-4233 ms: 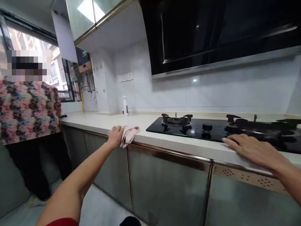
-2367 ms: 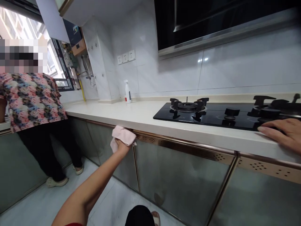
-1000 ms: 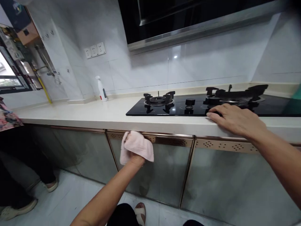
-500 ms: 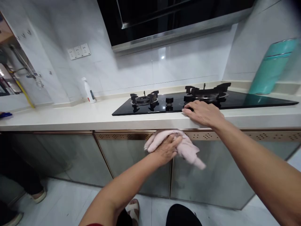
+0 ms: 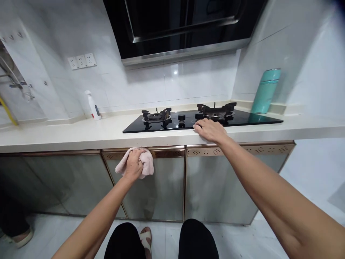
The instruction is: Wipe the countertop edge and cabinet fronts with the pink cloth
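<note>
A pale pink cloth (image 5: 147, 162) is bunched under my left hand (image 5: 134, 165), whose fingers are closed over it. Together they press against the perforated bronze trim (image 5: 169, 153) at the top of the middle cabinet door (image 5: 164, 187). My right hand (image 5: 210, 130) lies with its fingers stretched over the front edge of the black glass gas stove (image 5: 250, 119), its palm at the edge of the white countertop (image 5: 67, 136). Nothing shows in that hand.
Two burners with black pan supports (image 5: 156, 116) stand on the stove, under a black range hood (image 5: 178, 43). A teal cylinder (image 5: 265, 94) is at the right corner, a white spray bottle (image 5: 93, 107) at the left. Another person's leg and shoe (image 5: 23, 237) show at lower left.
My left hand has slid the cloth leftward along the cabinet trim, and the cloth's loose end no longer trails out to the right. The right hand stays on the stove edge. The view has shifted.
</note>
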`<state>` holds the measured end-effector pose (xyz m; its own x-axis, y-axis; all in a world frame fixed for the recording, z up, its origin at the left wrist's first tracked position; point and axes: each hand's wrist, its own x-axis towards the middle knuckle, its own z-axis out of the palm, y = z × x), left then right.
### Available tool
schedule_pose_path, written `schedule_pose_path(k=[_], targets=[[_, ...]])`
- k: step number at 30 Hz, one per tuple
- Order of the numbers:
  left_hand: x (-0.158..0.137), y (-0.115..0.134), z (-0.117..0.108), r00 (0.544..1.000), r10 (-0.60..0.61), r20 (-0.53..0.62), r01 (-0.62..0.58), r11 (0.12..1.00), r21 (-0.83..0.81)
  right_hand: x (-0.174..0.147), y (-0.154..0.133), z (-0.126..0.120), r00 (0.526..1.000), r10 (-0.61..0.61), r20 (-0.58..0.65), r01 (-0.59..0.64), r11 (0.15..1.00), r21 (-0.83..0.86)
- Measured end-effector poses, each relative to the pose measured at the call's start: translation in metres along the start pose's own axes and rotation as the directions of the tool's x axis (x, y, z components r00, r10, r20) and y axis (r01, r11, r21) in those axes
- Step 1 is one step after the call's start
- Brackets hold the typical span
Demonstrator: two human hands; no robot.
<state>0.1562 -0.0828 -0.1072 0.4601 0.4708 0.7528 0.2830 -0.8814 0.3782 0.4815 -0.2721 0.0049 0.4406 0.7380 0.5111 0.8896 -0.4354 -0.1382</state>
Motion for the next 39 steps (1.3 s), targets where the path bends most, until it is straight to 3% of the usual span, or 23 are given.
schedule_pose_path(k=[3, 6, 9, 12, 14, 17, 19, 21, 22, 24, 27, 28, 30, 32, 34, 36, 39], targets=[[0.001, 0.021, -0.008, 0.982, -0.188, -0.022, 0.167, 0.914, -0.37, 0.003, 0.0, -0.002, 1.0, 0.006, 0.021, -0.007, 0.999, 0.046], [0.004, 0.049, -0.013, 0.943, -0.321, 0.087, 0.31, 0.754, -0.579, 0.002, -0.004, -0.009, 1.0, 0.031, 0.003, -0.031, 0.993, 0.114], [0.008, 0.083, -0.014, 0.931, -0.289, 0.224, 0.364, 0.675, -0.642, -0.022, -0.024, -0.011, 0.985, 0.113, -0.129, -0.049, 0.906, 0.42], [0.012, 0.12, -0.008, 0.913, -0.239, 0.331, 0.405, 0.626, -0.666, -0.076, -0.062, 0.004, 0.98, 0.113, -0.165, 0.06, 0.621, 0.782], [0.013, 0.141, -0.003, 0.901, -0.213, 0.378, 0.427, 0.59, -0.685, -0.117, -0.086, 0.023, 0.986, 0.049, -0.16, 0.11, 0.525, 0.844], [0.012, 0.163, 0.005, 0.877, -0.176, 0.448, 0.468, 0.526, -0.71, -0.159, -0.104, 0.046, 0.985, 0.092, -0.144, 0.078, 0.504, 0.86], [0.015, 0.171, 0.009, 0.855, -0.154, 0.495, 0.501, 0.493, -0.712, -0.166, -0.103, 0.046, 0.989, 0.128, -0.072, 0.009, 0.44, 0.898], [0.025, 0.175, 0.009, 0.861, -0.106, 0.497, 0.476, 0.508, -0.717, -0.159, -0.099, 0.033, 0.992, 0.123, -0.039, -0.01, 0.379, 0.925], [0.034, 0.175, 0.008, 0.883, -0.061, 0.465, 0.419, 0.549, -0.723, -0.152, -0.096, 0.023, 0.989, 0.127, -0.072, 0.018, 0.383, 0.924], [0.058, 0.174, 0.003, 0.947, 0.056, 0.315, 0.193, 0.686, -0.702, -0.131, -0.09, 0.0, 0.958, 0.161, -0.239, 0.136, 0.48, 0.867], [0.099, 0.162, -0.011, 0.976, 0.215, 0.044, -0.174, 0.882, -0.438, -0.088, -0.079, -0.028, 0.846, 0.189, -0.498, 0.249, 0.686, 0.684], [0.111, 0.155, -0.015, 0.973, 0.233, -0.007, -0.223, 0.922, -0.318, -0.072, -0.075, -0.033, 0.832, 0.191, -0.52, 0.229, 0.736, 0.636], [0.124, 0.137, -0.019, 0.975, 0.22, -0.024, -0.221, 0.971, -0.085, -0.042, -0.067, -0.034, 0.86, 0.205, -0.466, 0.098, 0.831, 0.547], [0.125, 0.117, -0.016, 0.981, 0.192, 0.034, -0.195, 0.971, 0.141, -0.022, -0.063, -0.026, 0.904, 0.212, -0.371, -0.061, 0.924, 0.378], [0.115, 0.099, -0.007, 0.974, 0.193, 0.119, -0.222, 0.916, 0.333, -0.016, -0.067, -0.013, 0.926, 0.181, -0.33, -0.131, 0.977, 0.168], [0.103, 0.086, 0.005, 0.962, 0.225, 0.154, -0.271, 0.849, 0.454, -0.021, -0.079, -0.002, 0.947, 0.059, -0.314, -0.062, 0.998, 0.001], [0.09, 0.078, 0.021, 0.962, 0.271, 0.033, -0.246, 0.81, 0.533, -0.033, -0.103, 0.01, 0.945, -0.125, -0.303, 0.084, 0.986, -0.145]])
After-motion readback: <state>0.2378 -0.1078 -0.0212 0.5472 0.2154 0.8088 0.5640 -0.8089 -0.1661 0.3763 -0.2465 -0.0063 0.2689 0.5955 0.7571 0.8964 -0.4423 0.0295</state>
